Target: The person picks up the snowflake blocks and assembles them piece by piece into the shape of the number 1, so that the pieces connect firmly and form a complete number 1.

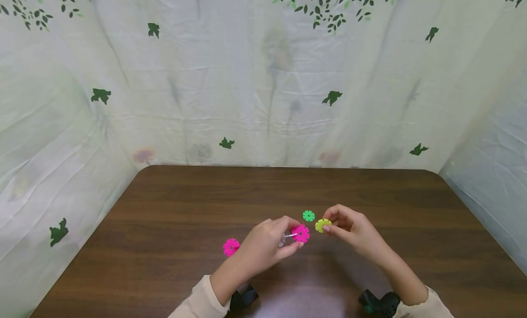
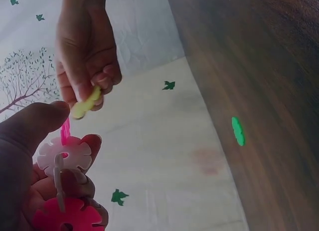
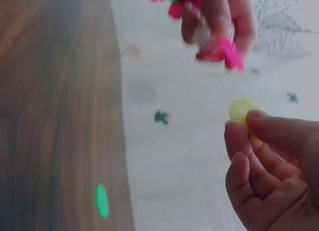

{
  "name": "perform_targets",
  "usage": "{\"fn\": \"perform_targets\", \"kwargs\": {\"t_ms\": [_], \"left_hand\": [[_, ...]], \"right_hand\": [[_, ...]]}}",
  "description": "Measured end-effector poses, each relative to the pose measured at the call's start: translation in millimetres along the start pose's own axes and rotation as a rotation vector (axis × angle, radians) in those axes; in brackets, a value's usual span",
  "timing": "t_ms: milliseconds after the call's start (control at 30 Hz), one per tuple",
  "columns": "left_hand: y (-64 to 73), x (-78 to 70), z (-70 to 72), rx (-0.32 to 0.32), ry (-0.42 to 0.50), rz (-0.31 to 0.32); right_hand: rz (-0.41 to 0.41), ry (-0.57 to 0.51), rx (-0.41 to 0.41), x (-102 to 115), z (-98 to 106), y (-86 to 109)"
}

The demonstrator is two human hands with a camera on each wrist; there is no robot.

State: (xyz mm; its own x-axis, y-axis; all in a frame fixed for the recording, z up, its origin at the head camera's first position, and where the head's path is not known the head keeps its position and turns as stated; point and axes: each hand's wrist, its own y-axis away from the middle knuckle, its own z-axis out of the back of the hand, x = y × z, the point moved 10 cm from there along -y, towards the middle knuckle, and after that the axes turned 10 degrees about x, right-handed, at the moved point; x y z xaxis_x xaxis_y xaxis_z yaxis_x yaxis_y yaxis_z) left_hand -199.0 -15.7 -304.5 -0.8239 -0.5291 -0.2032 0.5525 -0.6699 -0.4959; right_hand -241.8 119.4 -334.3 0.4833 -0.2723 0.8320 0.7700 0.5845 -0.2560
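My left hand [image 1: 263, 245] pinches a bright pink notched disc [image 1: 303, 235] between thumb and fingers. In the left wrist view this disc joins a white disc [image 2: 77, 151], which is linked through more discs to another pink disc [image 2: 70, 213] lower in the palm. A further pink disc [image 1: 230, 248] shows beyond the left wrist in the head view. Thumb and fingertips of my right hand [image 1: 362, 233] pinch a yellow notched disc [image 1: 320, 225], held a short gap to the right of the pink one. A loose green disc [image 1: 305, 216] lies on the table just behind both.
The brown wooden table [image 1: 185, 194] has rounded far corners. A pale cloth [image 1: 247, 103] printed with leaves and birds hangs behind it and at both sides. Dark wrist devices [image 1: 244, 297] sit below each wrist.
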Motion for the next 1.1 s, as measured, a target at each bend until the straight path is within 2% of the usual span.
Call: {"fn": "perform_targets", "kwargs": {"t_ms": [200,367,500,700,1000,1100], "left_hand": [[0.0,-2.5,-1.8,0.019,0.004,-0.005],[0.1,-5.1,0.1,0.001,0.01,-0.022],[0.7,-8.7,2.8,-0.027,0.02,-0.054],[0.7,-9.3,2.0,-0.012,0.027,-0.07],[-0.2,-3.2,4.3,0.017,0.083,-0.045],[-0.3,-1.9,4.6,0.023,0.104,-0.03]], "right_hand": [[0.121,0.036,0.015,25.9,-12.4,1.8],[0.209,0.134,-0.048,40.1,-13.8,4.7],[0.261,0.163,-0.071,46.7,-15.5,6.7],[0.28,0.17,-0.054,47.9,-18.7,6.2],[0.229,0.121,-0.01,40.6,-15.7,5.7],[0.209,0.057,-0.004,34.6,-18.1,3.8]]}}
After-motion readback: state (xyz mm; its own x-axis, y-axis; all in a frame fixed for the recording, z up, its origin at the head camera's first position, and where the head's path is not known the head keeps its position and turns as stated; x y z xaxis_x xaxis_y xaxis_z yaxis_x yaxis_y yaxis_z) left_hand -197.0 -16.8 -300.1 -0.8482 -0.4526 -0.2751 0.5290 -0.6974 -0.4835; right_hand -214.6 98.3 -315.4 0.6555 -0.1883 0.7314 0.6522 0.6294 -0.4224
